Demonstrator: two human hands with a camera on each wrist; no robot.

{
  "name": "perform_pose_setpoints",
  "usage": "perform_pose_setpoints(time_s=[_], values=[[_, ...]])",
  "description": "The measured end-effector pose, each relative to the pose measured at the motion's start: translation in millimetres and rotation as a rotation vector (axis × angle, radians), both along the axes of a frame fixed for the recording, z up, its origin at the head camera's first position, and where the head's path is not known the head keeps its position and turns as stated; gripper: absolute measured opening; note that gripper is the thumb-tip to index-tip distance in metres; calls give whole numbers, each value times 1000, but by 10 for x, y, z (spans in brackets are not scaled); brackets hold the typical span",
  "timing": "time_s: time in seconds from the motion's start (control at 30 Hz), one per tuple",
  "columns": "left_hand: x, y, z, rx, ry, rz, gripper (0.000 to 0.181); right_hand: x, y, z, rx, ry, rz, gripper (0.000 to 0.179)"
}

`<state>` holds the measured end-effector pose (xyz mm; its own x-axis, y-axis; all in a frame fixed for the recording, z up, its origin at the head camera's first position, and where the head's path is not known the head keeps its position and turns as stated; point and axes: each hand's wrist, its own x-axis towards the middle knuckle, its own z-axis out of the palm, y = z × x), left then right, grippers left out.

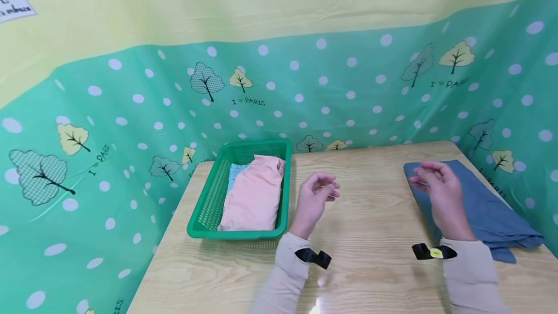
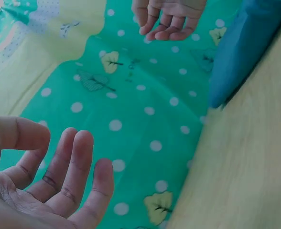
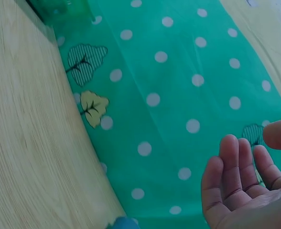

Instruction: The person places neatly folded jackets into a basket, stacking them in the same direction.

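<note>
While the right hand point(image 1: 445, 200) hovers, blue cloth point(image 1: 490, 212) lies below.

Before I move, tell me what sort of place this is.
Likely a curtained-off laundry corner: a printed curtain hangs behind a wooden table, where a green basket holds pink cloth.

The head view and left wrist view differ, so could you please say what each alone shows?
Head only: a green perforated plastic basket holding folded pale pink cloth and light blue cloth. Left wrist only: the palm side of the left grip. Both: that grip, the right grip, a folded blue cloth, a pale wooden table, a dotted green fabric backdrop.
</note>
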<state>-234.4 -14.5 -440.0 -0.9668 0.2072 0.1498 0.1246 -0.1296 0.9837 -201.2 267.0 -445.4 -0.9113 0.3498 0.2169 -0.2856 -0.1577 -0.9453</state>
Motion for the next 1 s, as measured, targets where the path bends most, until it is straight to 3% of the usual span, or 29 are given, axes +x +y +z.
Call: perform_pose_setpoints(time_s=[0.37,0.63,0.7,0.9,1.0], values=[[1,432,-270,36,-179,-21,15,203,479,-58,-80,-24,-53,15],[66,781,-418,66,-293,-43,20,286,748,-48,-96,-121,-185,12],[92,874,-452,64,-326,-42,19,294,806,-64,-41,-175,-237,10],[168,1128,-532,85,-401,-29,20,259,917,-120,247,-443,-433,15],[204,1231,-562,88,-420,-17,20,256,980,-143,317,-514,-461,17]])
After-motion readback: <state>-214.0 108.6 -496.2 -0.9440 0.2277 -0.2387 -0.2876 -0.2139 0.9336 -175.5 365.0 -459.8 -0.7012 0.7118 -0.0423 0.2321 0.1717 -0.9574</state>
